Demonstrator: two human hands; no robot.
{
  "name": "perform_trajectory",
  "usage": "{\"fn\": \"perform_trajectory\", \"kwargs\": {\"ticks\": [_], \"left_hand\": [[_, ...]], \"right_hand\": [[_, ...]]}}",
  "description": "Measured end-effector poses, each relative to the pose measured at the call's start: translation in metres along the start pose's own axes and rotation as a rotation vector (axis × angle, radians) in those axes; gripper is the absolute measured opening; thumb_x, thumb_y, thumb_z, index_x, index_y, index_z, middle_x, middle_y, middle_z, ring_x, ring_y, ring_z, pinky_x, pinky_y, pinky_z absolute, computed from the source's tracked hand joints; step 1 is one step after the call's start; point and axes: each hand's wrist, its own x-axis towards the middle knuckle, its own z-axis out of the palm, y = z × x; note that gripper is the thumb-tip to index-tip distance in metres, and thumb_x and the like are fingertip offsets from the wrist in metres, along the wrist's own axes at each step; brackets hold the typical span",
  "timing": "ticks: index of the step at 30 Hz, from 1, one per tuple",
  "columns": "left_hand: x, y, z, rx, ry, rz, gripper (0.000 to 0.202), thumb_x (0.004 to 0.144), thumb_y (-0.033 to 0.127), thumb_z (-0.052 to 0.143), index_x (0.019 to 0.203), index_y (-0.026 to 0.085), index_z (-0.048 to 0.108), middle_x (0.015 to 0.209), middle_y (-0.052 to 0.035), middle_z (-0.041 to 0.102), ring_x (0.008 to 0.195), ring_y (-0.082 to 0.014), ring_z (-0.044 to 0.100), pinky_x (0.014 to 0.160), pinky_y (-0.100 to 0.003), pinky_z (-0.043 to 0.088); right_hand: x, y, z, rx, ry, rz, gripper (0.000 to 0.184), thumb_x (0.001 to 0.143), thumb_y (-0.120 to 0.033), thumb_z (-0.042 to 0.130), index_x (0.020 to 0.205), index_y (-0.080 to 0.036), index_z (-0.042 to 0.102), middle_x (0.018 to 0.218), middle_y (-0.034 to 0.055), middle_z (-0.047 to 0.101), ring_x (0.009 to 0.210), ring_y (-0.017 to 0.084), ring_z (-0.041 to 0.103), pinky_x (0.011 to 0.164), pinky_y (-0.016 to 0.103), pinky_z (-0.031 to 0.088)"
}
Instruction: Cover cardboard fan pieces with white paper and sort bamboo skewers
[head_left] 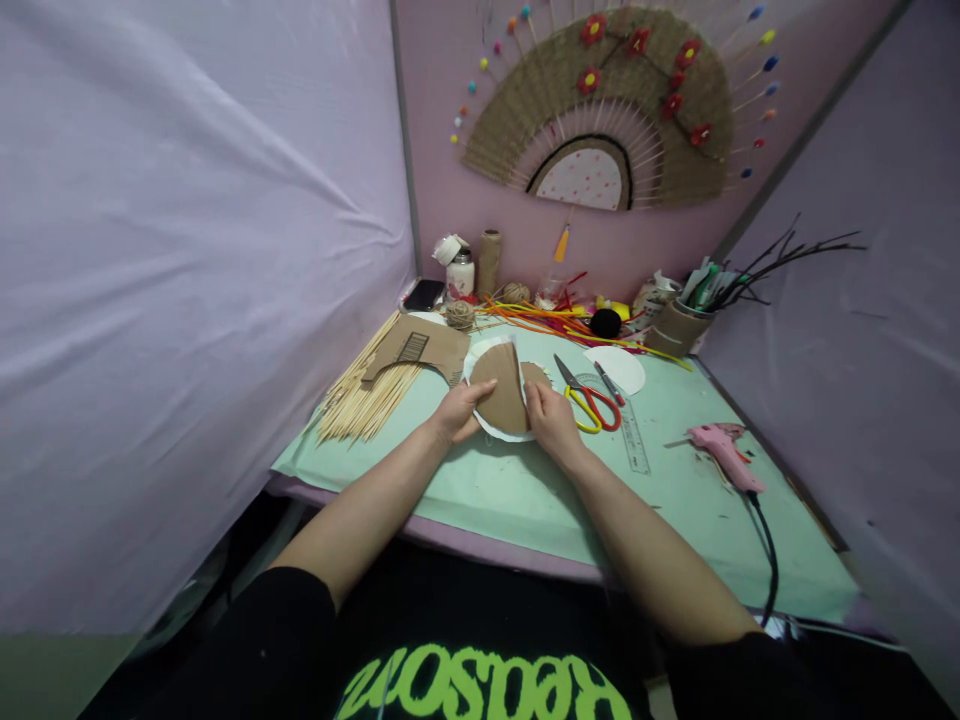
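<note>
My left hand (459,408) grips the left edge of a cardboard half-disc (495,390) bordered with white paper, thumb on its brown face. Around a second, smaller-looking cardboard piece (535,374), also white-edged, the fingers of my right hand (553,412) are closed. The two pieces are held side by side above the table, their straight edges towards each other; whether they touch low down is hidden. Just right of my right hand lie scissors (587,396) with yellow and red handles. A cut cardboard sheet (431,350) with an arched edge lies left of my left hand.
Bamboo sticks (367,410) lie at left. A pen (609,384), clear ruler (637,440) and white paper piece (622,370) are right of the scissors. A pink glue gun (724,452) rests far right, cord trailing. Twine balls (460,316), coloured stems (540,322) and a brush holder (675,328) line the back.
</note>
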Motion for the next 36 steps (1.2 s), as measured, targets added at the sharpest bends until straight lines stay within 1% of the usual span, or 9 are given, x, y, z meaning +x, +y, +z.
{"fn": "perform_trajectory", "kwargs": {"ticks": [5, 14, 17, 20, 22, 25, 28, 33, 36], "left_hand": [[0.000, -0.001, 0.000, 0.017, -0.010, -0.002, 0.032, 0.071, 0.018, 0.070, 0.103, 0.010, 0.067, 0.093, -0.0117, 0.075, 0.094, -0.0257, 0.069, 0.095, -0.042, 0.049], [-0.001, 0.000, 0.003, -0.011, 0.011, -0.004, 0.032, 0.073, 0.013, 0.067, 0.105, 0.010, 0.066, 0.092, -0.0109, 0.075, 0.088, -0.0233, 0.070, 0.095, -0.041, 0.050], [0.003, 0.009, -0.001, -0.078, 0.123, 0.048, 0.029, 0.076, 0.009, 0.061, 0.104, 0.009, 0.066, 0.088, -0.0100, 0.075, 0.086, -0.0230, 0.070, 0.095, -0.043, 0.050], [0.009, 0.022, -0.008, -0.201, 0.307, 0.148, 0.033, 0.080, 0.007, 0.053, 0.110, 0.011, 0.064, 0.084, -0.0071, 0.075, 0.088, -0.0228, 0.070, 0.094, -0.044, 0.051], [0.011, 0.029, -0.011, -0.259, 0.352, 0.151, 0.036, 0.081, 0.006, 0.050, 0.114, 0.012, 0.062, 0.086, -0.0076, 0.075, 0.093, -0.0235, 0.070, 0.095, -0.045, 0.051], [0.012, 0.034, -0.014, -0.297, 0.346, 0.112, 0.038, 0.082, 0.007, 0.049, 0.118, 0.012, 0.061, 0.094, -0.0094, 0.074, 0.098, -0.0249, 0.069, 0.096, -0.047, 0.050], [0.012, 0.036, -0.015, -0.311, 0.350, 0.111, 0.040, 0.081, 0.008, 0.051, 0.120, 0.013, 0.059, 0.097, -0.0098, 0.074, 0.099, -0.0259, 0.068, 0.096, -0.048, 0.050], [0.011, 0.037, -0.015, -0.318, 0.343, 0.110, 0.040, 0.082, 0.007, 0.050, 0.121, 0.014, 0.059, 0.095, -0.0087, 0.074, 0.098, -0.0251, 0.068, 0.097, -0.048, 0.049], [0.009, 0.039, -0.016, -0.323, 0.287, 0.110, 0.040, 0.083, 0.007, 0.048, 0.121, 0.014, 0.059, 0.096, -0.0086, 0.074, 0.100, -0.0252, 0.068, 0.099, -0.049, 0.047]], "right_hand": [[0.000, 0.000, -0.002, -0.152, -0.030, -0.034, 0.040, 0.095, -0.043, 0.029, 0.073, -0.021, 0.053, 0.072, 0.0059, 0.061, 0.069, 0.020, 0.055, 0.062, 0.029, 0.034], [0.001, 0.000, -0.002, -0.147, -0.041, -0.024, 0.041, 0.095, -0.042, 0.030, 0.080, -0.020, 0.060, 0.077, 0.0079, 0.065, 0.072, 0.022, 0.057, 0.064, 0.031, 0.036], [0.009, 0.005, -0.014, -0.106, 0.079, 0.002, 0.040, 0.095, -0.042, 0.032, 0.091, -0.018, 0.064, 0.083, 0.0089, 0.067, 0.078, 0.022, 0.059, 0.070, 0.031, 0.040], [0.020, 0.022, -0.038, -0.251, 0.203, 0.116, 0.036, 0.093, -0.038, 0.038, 0.101, -0.015, 0.064, 0.096, 0.0125, 0.068, 0.090, 0.023, 0.060, 0.078, 0.032, 0.041], [0.025, 0.035, -0.055, -0.450, 0.116, 0.272, 0.033, 0.088, -0.037, 0.047, 0.103, -0.013, 0.065, 0.103, 0.0162, 0.066, 0.095, 0.026, 0.059, 0.079, 0.033, 0.041], [0.028, 0.049, -0.073, -0.660, -0.183, 0.495, 0.037, 0.080, -0.042, 0.060, 0.099, -0.012, 0.067, 0.104, 0.0188, 0.066, 0.094, 0.029, 0.061, 0.073, 0.033, 0.042], [0.028, 0.049, -0.078, -0.727, -0.358, 0.579, 0.041, 0.076, -0.046, 0.065, 0.100, -0.013, 0.068, 0.099, 0.0167, 0.067, 0.093, 0.029, 0.063, 0.069, 0.032, 0.043], [0.027, 0.042, -0.072, -0.767, -0.381, 0.572, 0.030, 0.079, -0.033, 0.059, 0.100, -0.014, 0.068, 0.098, 0.0161, 0.069, 0.094, 0.027, 0.064, 0.068, 0.030, 0.044], [0.027, 0.047, -0.072, -0.751, -0.331, 0.578, 0.030, 0.077, -0.034, 0.059, 0.096, -0.013, 0.069, 0.096, 0.0176, 0.069, 0.090, 0.027, 0.065, 0.067, 0.030, 0.044]]}}
